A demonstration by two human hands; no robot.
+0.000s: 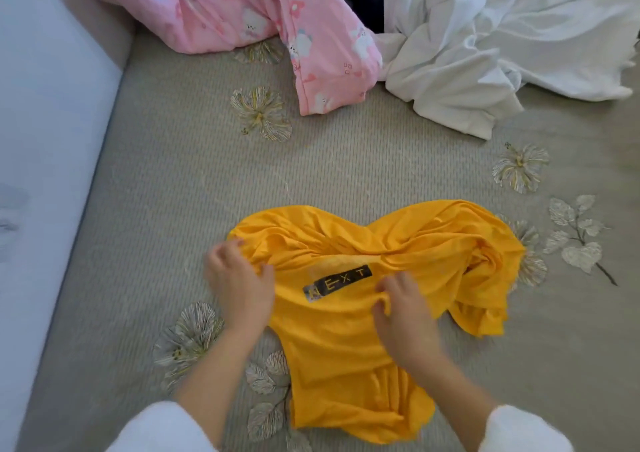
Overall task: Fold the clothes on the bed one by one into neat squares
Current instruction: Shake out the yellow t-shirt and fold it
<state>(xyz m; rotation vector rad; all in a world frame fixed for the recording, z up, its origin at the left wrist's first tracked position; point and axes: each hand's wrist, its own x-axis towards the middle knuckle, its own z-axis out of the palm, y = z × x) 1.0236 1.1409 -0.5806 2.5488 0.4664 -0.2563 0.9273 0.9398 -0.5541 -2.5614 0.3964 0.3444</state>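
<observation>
the yellow shirt (346,330) lies bunched up on the bed (173,192), close to the person. its right side is twisted, so a fold now could come out lumpy, not square. the left hand (239,278) pinches its left edge. the right hand (401,309) curls tight into the cloth by the black label (337,283).

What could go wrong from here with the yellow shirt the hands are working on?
1. The yellow shirt lies bunched and twisted, worst on its right side. Folding before flattening it would likely trap creases and spoil the square.
2. The left hand and right hand grip near the black NEXT label, so the right-side bunch is uncontrolled and may stay wadded.
3. The pink garment and white garment lie heaped beyond, and spreading the shirt could overlap them.
</observation>
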